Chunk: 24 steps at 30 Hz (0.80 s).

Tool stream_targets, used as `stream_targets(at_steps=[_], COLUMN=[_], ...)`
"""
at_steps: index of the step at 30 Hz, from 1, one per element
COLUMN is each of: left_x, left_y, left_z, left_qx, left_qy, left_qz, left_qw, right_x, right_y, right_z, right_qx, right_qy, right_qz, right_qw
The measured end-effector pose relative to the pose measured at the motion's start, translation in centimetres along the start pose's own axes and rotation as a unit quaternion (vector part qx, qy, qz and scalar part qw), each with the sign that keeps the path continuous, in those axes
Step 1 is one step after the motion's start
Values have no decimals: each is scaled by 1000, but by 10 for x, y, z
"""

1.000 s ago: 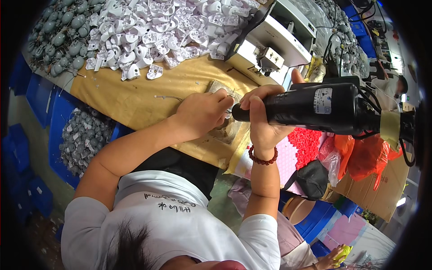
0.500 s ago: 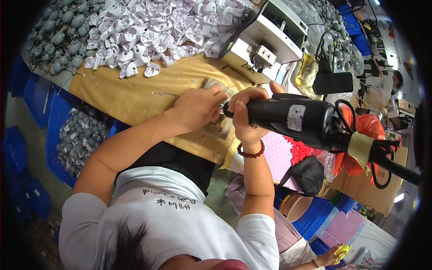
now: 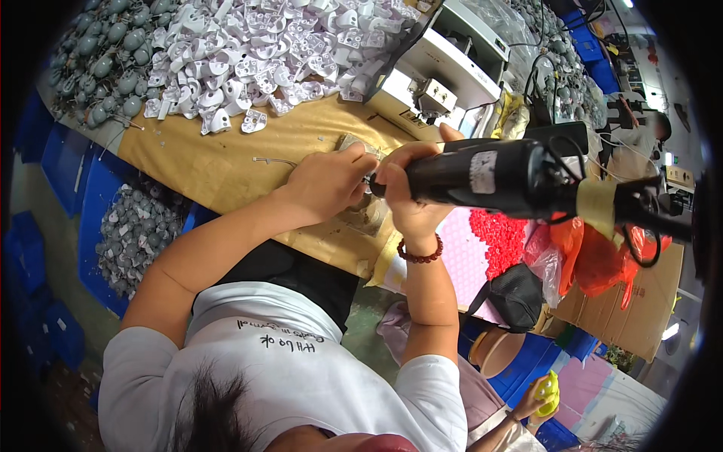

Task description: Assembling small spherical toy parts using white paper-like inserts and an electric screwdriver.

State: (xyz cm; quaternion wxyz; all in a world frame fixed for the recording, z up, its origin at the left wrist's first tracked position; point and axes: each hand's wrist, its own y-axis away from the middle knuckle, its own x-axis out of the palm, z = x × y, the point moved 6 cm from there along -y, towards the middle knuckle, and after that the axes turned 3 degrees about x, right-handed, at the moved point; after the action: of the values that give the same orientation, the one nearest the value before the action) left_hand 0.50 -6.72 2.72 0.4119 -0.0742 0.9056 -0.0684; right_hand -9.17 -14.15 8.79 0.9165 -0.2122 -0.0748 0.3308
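My right hand is wrapped round the front of a black electric screwdriver, which lies nearly level with its tip pointing left. My left hand is closed, fingertips pinched right beside that tip. What it grips is hidden by the fingers; only a small greyish bit shows between the hands. Under both hands sits a worn, brownish block on the tan-covered table. A short thin wire lead lies left of my left hand.
White plastic housings heap up at the back, with grey round wired parts farther left. A blue bin of grey parts stands below. A white-and-black machine is back right. Red pieces lie right; a co-worker's hand holds something yellow-green.
The screwdriver's rear end has swung slightly upward, away from me, while its tip stays between my hands. My left hand has barely moved. The co-worker's yellow-green thing has shifted left and up.
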Motion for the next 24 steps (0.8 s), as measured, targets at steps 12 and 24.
stream_targets(at_steps=[12, 24], left_x=[-3, -5], left_y=[4, 13], left_z=[-4, -8], left_qx=[70, 95], left_qy=[-28, 16], left_qz=[-60, -104], left_qw=[995, 990], right_x=[-148, -32], right_y=[16, 18], right_z=[-52, -54], right_qx=[150, 251], right_qy=[89, -35], right_qz=[-299, -100], right_qw=[938, 962])
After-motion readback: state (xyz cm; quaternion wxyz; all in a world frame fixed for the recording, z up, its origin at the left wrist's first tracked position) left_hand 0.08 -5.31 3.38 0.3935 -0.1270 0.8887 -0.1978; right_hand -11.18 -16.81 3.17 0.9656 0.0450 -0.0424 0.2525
